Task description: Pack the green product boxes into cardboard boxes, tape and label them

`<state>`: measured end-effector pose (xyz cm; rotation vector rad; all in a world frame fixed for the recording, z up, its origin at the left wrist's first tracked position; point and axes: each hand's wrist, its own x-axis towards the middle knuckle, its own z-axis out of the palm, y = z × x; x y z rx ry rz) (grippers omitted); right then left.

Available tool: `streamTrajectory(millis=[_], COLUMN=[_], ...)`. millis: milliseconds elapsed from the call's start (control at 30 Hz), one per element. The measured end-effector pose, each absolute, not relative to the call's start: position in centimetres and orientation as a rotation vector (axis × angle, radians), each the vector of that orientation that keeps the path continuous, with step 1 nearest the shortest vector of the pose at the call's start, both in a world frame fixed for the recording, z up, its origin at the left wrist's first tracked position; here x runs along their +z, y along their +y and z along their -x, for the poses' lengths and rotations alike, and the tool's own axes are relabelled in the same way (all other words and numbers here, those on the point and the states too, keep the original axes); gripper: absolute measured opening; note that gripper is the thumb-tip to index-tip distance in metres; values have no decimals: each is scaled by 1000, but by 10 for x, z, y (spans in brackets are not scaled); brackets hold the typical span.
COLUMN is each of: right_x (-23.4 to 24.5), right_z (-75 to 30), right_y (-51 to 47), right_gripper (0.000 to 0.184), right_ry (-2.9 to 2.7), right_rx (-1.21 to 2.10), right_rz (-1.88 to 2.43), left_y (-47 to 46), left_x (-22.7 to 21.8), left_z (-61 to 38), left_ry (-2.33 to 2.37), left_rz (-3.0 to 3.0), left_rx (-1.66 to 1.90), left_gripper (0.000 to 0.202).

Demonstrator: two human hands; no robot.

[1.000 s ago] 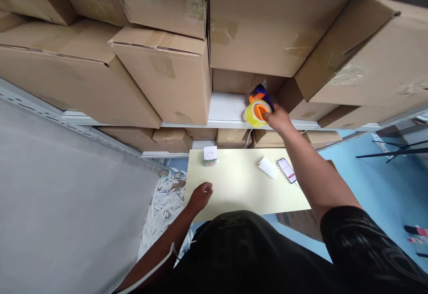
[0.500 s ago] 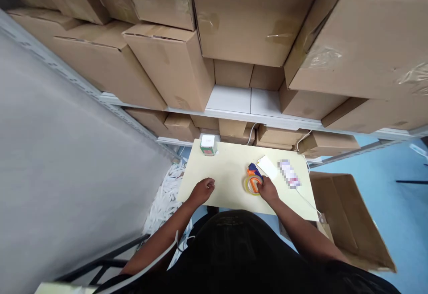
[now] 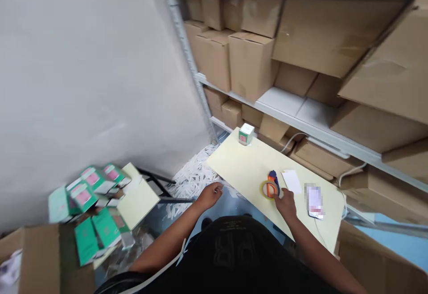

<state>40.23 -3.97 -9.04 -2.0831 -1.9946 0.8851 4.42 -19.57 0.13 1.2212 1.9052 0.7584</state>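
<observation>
My left hand hovers in front of the table's left part, fingers loosely curled and nothing visible in them. Close beside a tape dispenser, my right hand has its thumb and fingers apart. The dispenser is orange and dark blue, carries a roll of yellowish tape and lies on the pale yellow table. A white card-like sheet lies just behind it. Farther right lies a phone-like item with a blurred face and a white cable.
A small green and white box stands at the table's far left corner. Shelves of cardboard boxes rise behind. Paper shreds cover the floor at left. Several green boxes lie at lower left near an open carton.
My view has swung left, bringing the green boxes and open carton into sight. My right hand has let go of the tape dispenser, and my left hand is now off the table's edge.
</observation>
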Motion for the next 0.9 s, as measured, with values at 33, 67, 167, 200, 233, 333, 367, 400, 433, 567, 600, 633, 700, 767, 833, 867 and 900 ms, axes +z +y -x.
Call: streamTrajectory(millis=[33,67,167,200,233,333,367,400,433,567,600,633,700,767,833,867,900], right_x=[-89,-86,-75,-71,-66,-52,-48,-44,-41,-31,-29,-26,-20,-15,-13,-12,-13], right_z=[-405,-406,-394,-384,-372,-321,-301,-281,-261,-184,-168,-153,-128,-109,-96,-91,-86], right_y=[-42,-43,-44,-44,-46,-60,-68,-78,-89,-146,-162,-178,-211,-242,-269,-280,-289], right_gripper=[66,65,57,53,51,52,53,54,55,58,59,60,61,61,59,57,55], right_ry=[-2001,-2005,-2045,-2057,-2068,-2080,-2082,-2086,-2082,-2054,-2057,-2061,-2078,-2113,-2178,-2218,-2260], right_rx=[834,796,798,812,817,800,810,840,882,1043,1072,1100,1168,1239,1297,1325,1353], right_rz=[2038,1986,1798,1743,1695,1577,1537,1498,1466,1348,1313,1285,1245,1200,1141,1109,1079], left_y=[-208,-220,-257,-271,-286,-338,-358,-379,-401,-487,-506,-524,-557,-583,-605,-614,-621], left_x=[4,6,13,15,17,23,24,25,26,27,26,26,24,23,22,22,22], left_z=[-42,-39,-31,-28,-26,-15,-11,-6,-2,17,22,26,33,38,42,43,43], left_ry=[1928,1947,1985,1999,2012,2055,2069,2083,2098,2168,2183,2195,2210,2228,2254,2270,2284], left_rz=[-1194,-1164,-1080,-1057,-1037,-980,-963,-946,-929,-846,-821,-796,-749,-699,-640,-609,-577], left_rx=[786,818,926,963,998,1098,1126,1150,1170,1225,1243,1264,1315,1357,1388,1401,1413], left_gripper=[18,19,21,21,21,23,24,25,26,26,26,27,28,29,31,32,33])
